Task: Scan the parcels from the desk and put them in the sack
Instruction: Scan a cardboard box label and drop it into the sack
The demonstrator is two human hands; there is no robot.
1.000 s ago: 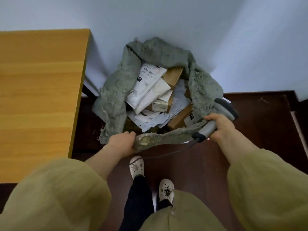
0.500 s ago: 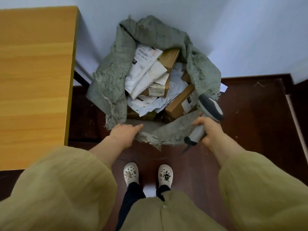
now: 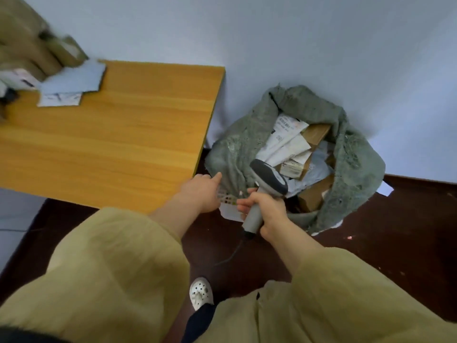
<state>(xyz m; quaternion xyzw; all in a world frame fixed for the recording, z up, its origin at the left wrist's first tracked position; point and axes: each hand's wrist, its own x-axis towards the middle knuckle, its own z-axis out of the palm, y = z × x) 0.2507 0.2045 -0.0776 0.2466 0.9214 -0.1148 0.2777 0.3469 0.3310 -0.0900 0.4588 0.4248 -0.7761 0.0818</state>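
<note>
Left hand (image 3: 201,194) off sack (image 3: 356,167); scanner (image 3: 269,177) points head-first toward it.

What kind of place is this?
Likely a small parcel-sorting corner or mailroom: the right hand grips a scanner, a sack holds parcels, and more packages are piled on the desk.

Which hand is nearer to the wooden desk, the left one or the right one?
Left. The left hand is beside the desk corner; the right hand, gripping the scanner, is farther, before the sack.
</note>
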